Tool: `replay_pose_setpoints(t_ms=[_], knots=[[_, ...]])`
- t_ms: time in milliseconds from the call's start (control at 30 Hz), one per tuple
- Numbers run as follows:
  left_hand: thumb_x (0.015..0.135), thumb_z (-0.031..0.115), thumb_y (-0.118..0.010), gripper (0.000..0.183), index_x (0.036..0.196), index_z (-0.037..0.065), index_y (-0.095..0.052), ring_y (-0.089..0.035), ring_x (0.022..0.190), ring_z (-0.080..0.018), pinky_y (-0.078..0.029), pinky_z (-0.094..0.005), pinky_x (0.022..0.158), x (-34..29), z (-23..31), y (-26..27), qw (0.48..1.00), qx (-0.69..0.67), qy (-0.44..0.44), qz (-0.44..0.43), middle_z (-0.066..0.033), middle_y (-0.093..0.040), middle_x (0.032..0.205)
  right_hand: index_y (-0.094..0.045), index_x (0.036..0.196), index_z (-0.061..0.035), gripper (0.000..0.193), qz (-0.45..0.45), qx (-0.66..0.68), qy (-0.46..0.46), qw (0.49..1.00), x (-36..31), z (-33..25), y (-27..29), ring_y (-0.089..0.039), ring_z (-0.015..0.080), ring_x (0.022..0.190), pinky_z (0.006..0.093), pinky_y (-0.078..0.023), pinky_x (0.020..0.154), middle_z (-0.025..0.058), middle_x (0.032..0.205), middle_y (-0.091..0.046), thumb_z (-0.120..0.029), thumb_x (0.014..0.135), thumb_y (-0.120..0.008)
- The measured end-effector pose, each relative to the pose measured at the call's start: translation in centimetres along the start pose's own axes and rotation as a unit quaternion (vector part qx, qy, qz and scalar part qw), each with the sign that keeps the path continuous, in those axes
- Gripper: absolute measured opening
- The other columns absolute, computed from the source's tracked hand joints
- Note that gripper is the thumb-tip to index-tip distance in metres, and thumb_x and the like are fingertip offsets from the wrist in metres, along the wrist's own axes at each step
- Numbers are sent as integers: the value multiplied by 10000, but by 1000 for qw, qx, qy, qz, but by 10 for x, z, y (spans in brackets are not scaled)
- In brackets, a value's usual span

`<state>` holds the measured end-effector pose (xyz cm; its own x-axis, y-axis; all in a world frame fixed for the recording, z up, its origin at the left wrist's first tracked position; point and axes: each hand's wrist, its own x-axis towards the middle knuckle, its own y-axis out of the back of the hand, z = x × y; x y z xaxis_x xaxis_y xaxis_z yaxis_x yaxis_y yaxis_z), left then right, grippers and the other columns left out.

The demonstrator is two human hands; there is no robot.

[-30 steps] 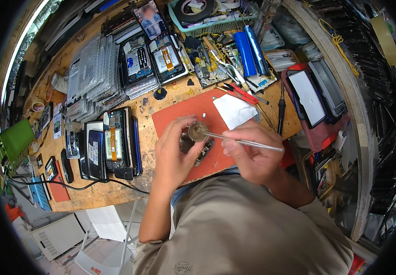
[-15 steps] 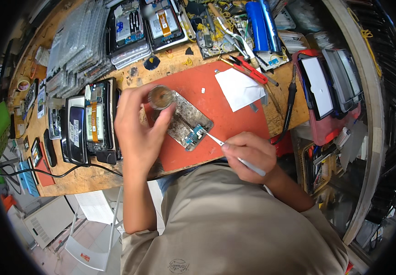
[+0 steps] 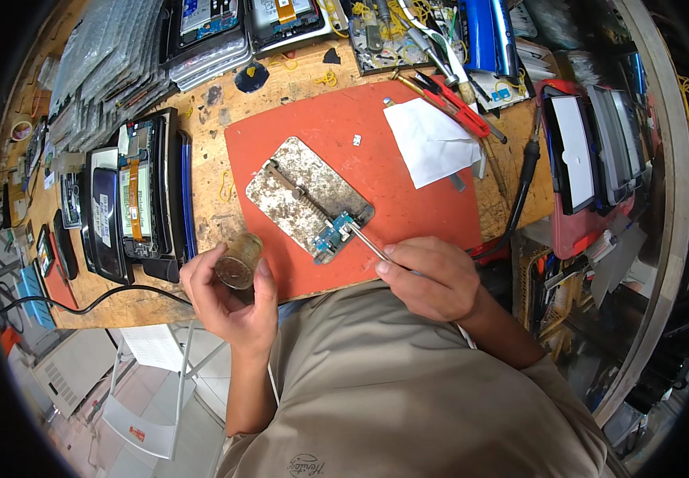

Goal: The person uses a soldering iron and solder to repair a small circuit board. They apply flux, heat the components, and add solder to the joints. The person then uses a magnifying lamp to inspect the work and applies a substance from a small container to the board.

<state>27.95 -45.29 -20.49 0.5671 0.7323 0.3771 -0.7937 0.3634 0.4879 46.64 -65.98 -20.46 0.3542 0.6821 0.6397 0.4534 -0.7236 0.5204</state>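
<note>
My left hand [image 3: 222,307] is closed around a small brownish cylindrical jar [image 3: 237,264] near the table's front edge, its round end turned toward me. My right hand [image 3: 436,279] pinches a slim pair of metal tweezers [image 3: 369,243]. Their tips touch or nearly touch a small blue circuit board [image 3: 331,237]. That board sits in a stained metal board holder [image 3: 312,171] with a spring-loaded clamp bar across it. The holder lies slanted on a red-orange mat [image 3: 432,211]. A tiny white piece [image 3: 357,140] rests on the mat beyond it.
White paper [image 3: 432,143] lies at the mat's right, beside red-handled pliers [image 3: 460,107]. A black soldering iron [image 3: 528,163] hangs at the table's right edge. Opened tablets [image 3: 133,199] and stacked clear plastic trays [image 3: 109,72] stand left. A black cable [image 3: 121,293] crosses the front edge.
My left hand has brought the jar from over the board holder toward me and to the left, tipping it. The tweezers remain at the board. The view has shifted slightly.
</note>
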Motion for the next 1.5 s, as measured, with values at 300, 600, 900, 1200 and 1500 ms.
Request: replay_pose_setpoints(t_ms=[300,600,900,1200,1500], knots=[[839,40,-891,556,1332,-33,-644,-610,1070,-279,-518,-376,934,2,4,-3,996,69,-59,-4,-162,-582,1195,-771,1090,5,263,-18,-32,17,999,-1,-3,6,-765,261,859,346,-657,694,139,1096,-752,64,846,-848],[799,72,-928,582,1312,-30,-672,-633,969,-317,-516,-402,848,2,4,-3,986,123,-116,-5,-177,-636,1100,-766,1151,49,250,-37,-11,-12,999,8,-10,8,-766,253,830,349,-653,682,150,1042,-759,27,907,-819],[782,102,-967,624,1317,-27,-672,-641,961,-328,-519,-410,827,2,6,-2,980,134,-143,-8,-177,-642,1090,-711,1254,46,386,-78,66,-138,985,19,-22,22,-790,264,809,345,-643,673,166,1001,-775,86,885,-818],[792,112,-963,626,1330,-22,-673,-657,963,-330,-549,-419,826,0,6,0,980,134,-143,-22,-169,-617,1114,-696,1152,69,133,0,182,-315,932,35,-21,13,-739,180,736,306,-614,630,128,883,-745,-43,1082,-678],[792,114,-968,639,1344,-15,-674,-662,971,-326,-551,-424,829,-2,5,1,982,126,-137,-24,-165,-605,1133,-716,1063,-3,228,-30,285,-557,780,91,1,18,-684,58,665,222,-564,577,35,819,-728,-218,1134,-687]])
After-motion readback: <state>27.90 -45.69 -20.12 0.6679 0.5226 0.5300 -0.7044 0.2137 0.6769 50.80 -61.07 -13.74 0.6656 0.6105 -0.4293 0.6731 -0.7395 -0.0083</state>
